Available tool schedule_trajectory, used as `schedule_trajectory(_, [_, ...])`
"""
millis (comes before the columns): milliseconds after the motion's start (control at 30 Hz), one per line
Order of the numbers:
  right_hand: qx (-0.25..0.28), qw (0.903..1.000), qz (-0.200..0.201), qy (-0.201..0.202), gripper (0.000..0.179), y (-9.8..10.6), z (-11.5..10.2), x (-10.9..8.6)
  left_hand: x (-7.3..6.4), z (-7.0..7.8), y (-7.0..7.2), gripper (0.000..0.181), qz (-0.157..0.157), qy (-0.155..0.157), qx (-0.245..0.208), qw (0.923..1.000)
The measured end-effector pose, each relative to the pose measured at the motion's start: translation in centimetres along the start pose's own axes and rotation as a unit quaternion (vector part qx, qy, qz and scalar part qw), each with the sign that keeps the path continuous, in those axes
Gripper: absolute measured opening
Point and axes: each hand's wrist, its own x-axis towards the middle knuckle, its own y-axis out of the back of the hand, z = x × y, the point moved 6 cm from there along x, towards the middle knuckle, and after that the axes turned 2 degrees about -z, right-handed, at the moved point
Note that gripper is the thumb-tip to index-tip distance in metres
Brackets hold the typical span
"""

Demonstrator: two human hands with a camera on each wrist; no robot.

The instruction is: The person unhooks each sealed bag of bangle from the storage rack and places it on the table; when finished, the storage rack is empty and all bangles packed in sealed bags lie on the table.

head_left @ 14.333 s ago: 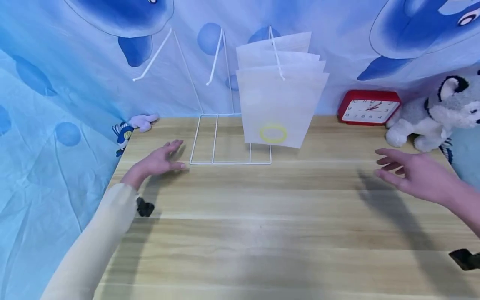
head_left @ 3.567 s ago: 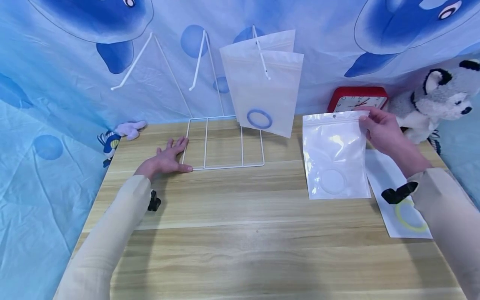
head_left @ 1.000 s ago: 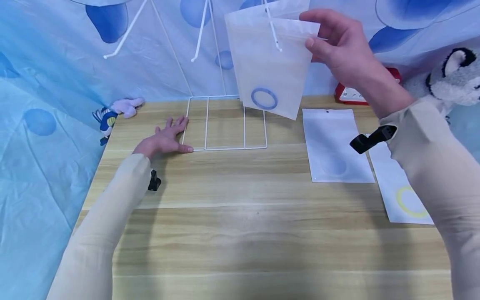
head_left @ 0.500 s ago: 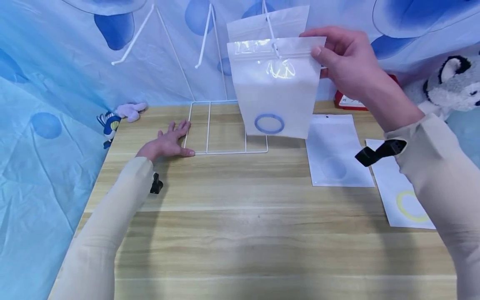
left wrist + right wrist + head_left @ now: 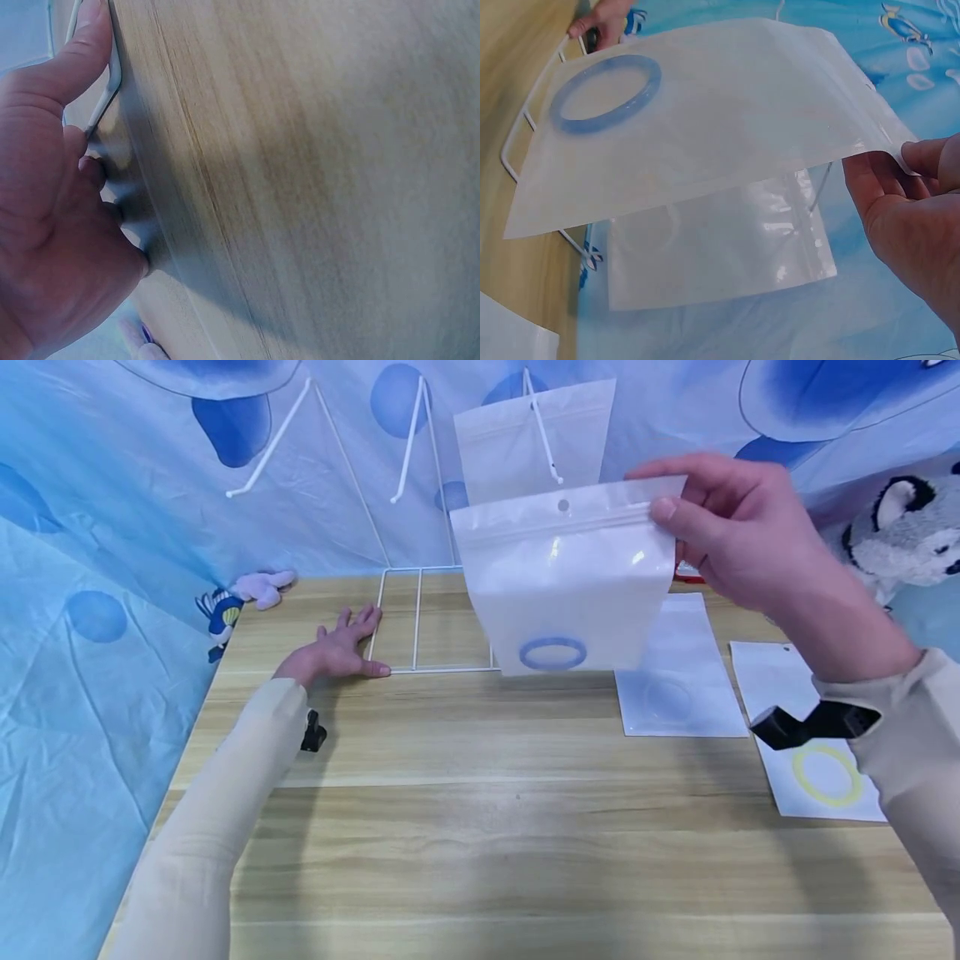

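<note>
Tabletop: the wooden table (image 5: 450,860) filled the bottom of the head frame.
Yellow-ring bag: this white bag (image 5: 825,774) lay flat at lower right, partly behind the black wrist mount (image 5: 817,724).
Faint-ring bag: another white bag (image 5: 686,668) lay flat just left of it, right of centre, its upper left part covered by the lifted bag.
Right hand: at right of centre, the right hand (image 5: 757,531) pinched the lifted bag's upper right corner between thumb and fingers.
Lifted bag: the blue-ring bag (image 5: 562,585) hung above the tabletop near the middle, tilted and bowed, its punched hole just below a hook's tip and apart from it.
Left hand: left of centre, the left hand (image 5: 330,652) was spread wide, thumb and fingers touching the near left corner of the rack.
Rack: the white wire rack (image 5: 417,618) stood at upper middle.
Hanging bag: one white bag (image 5: 517,452) hung on its right hook, top middle.
Toys: a lilac plush (image 5: 262,587) sat at left, a grey-and-white plush dog (image 5: 900,539) at upper right.
Backdrop: a blue patterned curtain (image 5: 90,718) spanned the top and left.
</note>
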Motion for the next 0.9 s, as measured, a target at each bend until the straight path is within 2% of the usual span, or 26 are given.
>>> schedule_trajectory(67, [0.052, 0.9981, -0.028, 0.018, 0.03, -0.4, 0.4, -0.8, 0.0, 0.0, 0.0, 0.108, 0.0, 0.0, -0.002, 1.0])
schedule_trajectory(200, [0.081, 0.9951, -0.051, 0.023, 0.03, -0.8, 1.6, -2.8, 0.1, 0.0, -0.1, 0.108, 0.0, -0.001, -0.001, 1.0])
schedule_trajectory(367, [0.058, 0.997, -0.05, 0.011, 0.032, -1.5, 3.1, -5.9, 0.2, -0.1, -0.2, 0.109, -0.001, 0.002, 0.004, 1.0])
schedule_trajectory(467, [0.024, 0.9989, -0.04, 0.008, 0.032, -1.6, 3.8, -7.9, 0.2, -0.1, -0.1, 0.108, -0.003, 0.002, -0.001, 1.0])
schedule_trajectory(533, [0.025, 0.9987, -0.045, 0.004, 0.034, -1.6, 4.4, -9.0, 0.2, 0.0, -0.1, 0.108, -0.004, 0.001, -0.004, 1.0])
schedule_trajectory(667, [0.086, 0.9932, -0.078, -0.01, 0.038, -1.6, 6.0, -10.3, 0.1, 0.1, 0.0, 0.108, -0.005, 0.002, -0.003, 1.0])
schedule_trajectory(767, [0.13, 0.9862, -0.091, -0.049, 0.039, -1.6, 7.7, -10.2, 0.1, 0.0, 0.1, 0.108, -0.001, 0.003, 0.002, 1.0])
schedule_trajectory(833, [0.103, 0.9883, -0.07, -0.087, 0.037, -1.4, 8.9, -9.8, 0.1, -0.1, 0.1, 0.109, -0.001, 0.004, 0.003, 1.0])
schedule_trajectory(900, [0.021, 0.9913, -0.04, -0.124, 0.035, -0.9, 10.1, -9.3, 0.0, -0.1, 0.0, 0.109, -0.001, 0.004, 0.003, 1.0])
